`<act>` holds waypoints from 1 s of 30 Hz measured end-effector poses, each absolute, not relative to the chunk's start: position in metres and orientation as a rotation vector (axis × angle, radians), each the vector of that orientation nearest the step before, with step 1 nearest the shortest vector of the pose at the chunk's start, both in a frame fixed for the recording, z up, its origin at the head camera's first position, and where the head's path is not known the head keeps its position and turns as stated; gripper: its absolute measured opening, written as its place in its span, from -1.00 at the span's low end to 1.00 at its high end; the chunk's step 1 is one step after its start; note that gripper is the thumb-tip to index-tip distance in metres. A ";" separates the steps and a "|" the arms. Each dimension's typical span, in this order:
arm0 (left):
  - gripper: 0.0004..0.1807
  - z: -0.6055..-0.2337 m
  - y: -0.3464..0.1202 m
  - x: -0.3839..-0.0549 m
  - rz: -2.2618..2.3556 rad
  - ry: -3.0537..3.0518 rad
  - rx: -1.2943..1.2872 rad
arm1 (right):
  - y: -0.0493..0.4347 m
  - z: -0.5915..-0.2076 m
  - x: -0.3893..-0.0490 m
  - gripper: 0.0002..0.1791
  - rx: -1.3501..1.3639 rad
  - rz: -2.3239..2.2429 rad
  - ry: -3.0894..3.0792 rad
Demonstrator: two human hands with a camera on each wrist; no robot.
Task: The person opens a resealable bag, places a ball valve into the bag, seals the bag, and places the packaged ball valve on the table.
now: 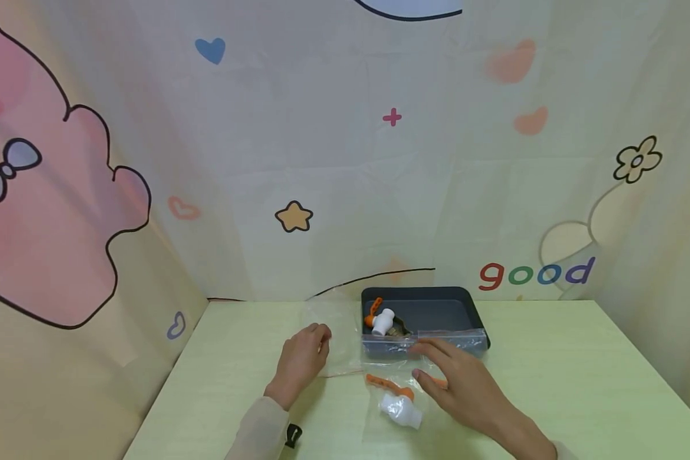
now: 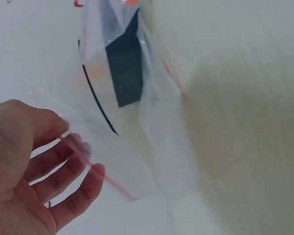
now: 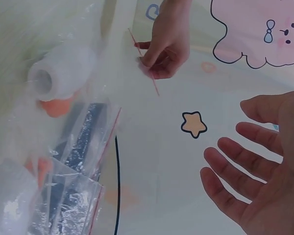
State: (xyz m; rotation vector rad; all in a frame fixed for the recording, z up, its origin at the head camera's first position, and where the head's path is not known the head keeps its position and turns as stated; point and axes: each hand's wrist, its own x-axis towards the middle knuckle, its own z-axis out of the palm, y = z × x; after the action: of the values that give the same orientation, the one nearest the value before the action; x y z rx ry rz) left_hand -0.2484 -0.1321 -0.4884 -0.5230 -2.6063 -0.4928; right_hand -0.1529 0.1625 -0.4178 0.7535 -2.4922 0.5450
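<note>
My left hand (image 1: 301, 364) pinches the red-lined zip edge of a clear plastic bag (image 2: 161, 147), held upright left of the tray. No part shows inside this bag. My right hand (image 1: 466, 386), its fingers spread and holding nothing, is over the bagged parts in front of the tray. There, a white plastic ball valve (image 1: 401, 410) with an orange handle (image 1: 388, 384) lies in a clear zip bag. Another orange piece (image 1: 440, 383) is partly hidden by my right fingers. In the right wrist view, two white valve bodies (image 3: 63, 73) show through plastic.
Behind the bags stands a dark grey tray (image 1: 437, 310). Inside, at its left, lie a white valve (image 1: 383, 322) with an orange handle and a small brass-coloured part (image 1: 395, 332). Bag tops overlap the tray's front. A small black item (image 1: 292, 436) is beside my left sleeve.
</note>
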 end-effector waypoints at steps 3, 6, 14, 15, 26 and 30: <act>-0.98 -0.480 -0.128 -0.245 -0.543 -2.563 -0.509 | 0.161 -0.412 -0.153 -0.59 0.752 0.559 -2.488; -0.99 -0.471 -0.124 -0.241 -0.628 -2.520 -0.475 | 0.160 -0.409 -0.153 -0.57 0.749 0.577 -2.481; -0.92 -0.447 -0.114 -0.227 -0.867 -2.271 -0.448 | 0.156 -0.403 -0.153 -0.56 0.760 0.620 -2.440; -0.91 -0.444 -0.112 -0.224 -0.880 -2.251 -0.446 | 0.155 -0.402 -0.152 -0.55 0.765 0.626 -2.430; -0.87 -0.418 -0.085 -0.199 -1.111 -2.054 -0.525 | 0.139 -0.383 -0.149 -0.53 0.835 0.770 -2.306; -0.84 -0.412 -0.072 -0.191 -1.163 -2.009 -0.550 | 0.134 -0.379 -0.147 -0.51 0.809 0.829 -2.275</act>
State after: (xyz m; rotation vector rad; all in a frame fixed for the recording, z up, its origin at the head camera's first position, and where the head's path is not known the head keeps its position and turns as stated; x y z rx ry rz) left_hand -0.1911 -0.0722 -0.4124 -0.5498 -2.0093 -1.1632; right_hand -0.1466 0.1345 -0.3794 0.8086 -2.2748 0.8293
